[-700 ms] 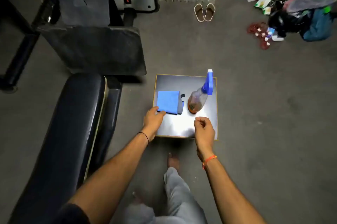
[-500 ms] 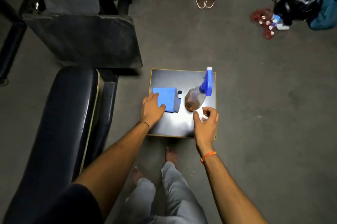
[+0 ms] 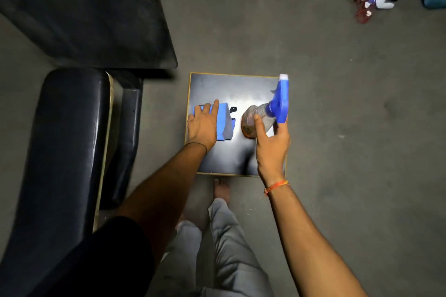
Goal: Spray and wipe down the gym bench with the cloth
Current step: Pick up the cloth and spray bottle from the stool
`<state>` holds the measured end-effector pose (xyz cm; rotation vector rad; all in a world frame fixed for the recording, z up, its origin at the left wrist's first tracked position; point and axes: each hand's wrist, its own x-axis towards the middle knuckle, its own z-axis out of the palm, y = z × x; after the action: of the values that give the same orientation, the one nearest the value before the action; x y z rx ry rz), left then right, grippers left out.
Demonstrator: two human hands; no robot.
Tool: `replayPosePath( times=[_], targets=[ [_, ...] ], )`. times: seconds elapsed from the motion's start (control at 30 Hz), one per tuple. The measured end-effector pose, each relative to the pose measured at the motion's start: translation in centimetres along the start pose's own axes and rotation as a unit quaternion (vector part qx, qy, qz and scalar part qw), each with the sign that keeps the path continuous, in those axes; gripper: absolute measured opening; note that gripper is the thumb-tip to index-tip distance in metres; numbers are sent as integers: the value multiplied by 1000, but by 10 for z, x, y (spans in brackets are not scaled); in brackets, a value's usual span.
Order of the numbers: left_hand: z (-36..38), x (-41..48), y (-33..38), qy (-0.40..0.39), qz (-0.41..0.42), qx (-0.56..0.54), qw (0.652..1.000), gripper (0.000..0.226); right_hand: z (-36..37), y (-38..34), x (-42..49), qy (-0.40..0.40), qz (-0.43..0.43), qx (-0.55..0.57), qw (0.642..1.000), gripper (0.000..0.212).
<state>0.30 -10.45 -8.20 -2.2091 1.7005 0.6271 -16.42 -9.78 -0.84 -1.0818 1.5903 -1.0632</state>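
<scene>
Head view: the right grip (image 3: pixel 272 144), short of the spray bottle (image 3: pixel 277 103) a moment ago, now clasps it, thumb on the clear body and fingers behind, below the trigger. The bottle still stands on the low black counter (image 3: pixel 224 159). The left grip (image 3: pixel 202 127) has slid further onto the blue cloth (image 3: pixel 223 113) and lies flat, unclenched. Both tools look ready to lift toward the gym bench (image 3: pixel 67 139), untouched at left.
</scene>
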Motion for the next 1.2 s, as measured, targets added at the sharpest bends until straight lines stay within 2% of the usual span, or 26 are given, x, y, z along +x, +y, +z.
replayPosePath(
  times=[0.07,0.13,0.2,0.27,0.43,0.53,0.67,0.73,0.8,0.9,1.07,1.13,1.2],
  targets=[
    [-2,1,-1,14,-12,15,1000,84,2,-6,-3,0,-15,8,1000,39],
    [-2,-1,-6,17,-31,28,999,65,1,-8,-7,-5,-33,17,999,43],
    [-2,-8,-11,12,-61,15,998,44,0,-7,-11,-13,-43,22,999,44],
    [1,-18,-18,6,-85,-29,996,38,-1,-9,-14,-14,-54,15,998,45],
    [24,-28,-34,-2,-68,-191,979,55,4,-16,-24,-43,-61,-6,997,36],
    [29,-22,-35,-1,-36,-192,981,67,6,-14,-31,-43,-52,-14,998,33],
    [21,-10,-31,-6,-5,-159,987,107,5,-7,-36,-75,-43,-6,996,35],
    [17,-4,-29,-4,-13,-137,990,114,6,-5,-35,-82,-51,-9,995,35],
    [12,0,-25,-2,-35,-97,995,106,8,-5,-36,-84,-59,-12,995,34],
    [13,-1,-25,-8,-58,-79,995,73,8,-6,-39,-81,-63,-15,995,34],
    [34,-20,-39,-36,-68,-248,966,55,11,-6,-38,-93,-46,-26,994,34],
    [37,-35,-46,-46,-85,-333,938,53,13,-9,-43,-112,-49,-30,992,40],
    [35,-53,-53,-44,-113,-428,896,60,16,-14,-50,-126,-59,-38,990,42]
  ],
)
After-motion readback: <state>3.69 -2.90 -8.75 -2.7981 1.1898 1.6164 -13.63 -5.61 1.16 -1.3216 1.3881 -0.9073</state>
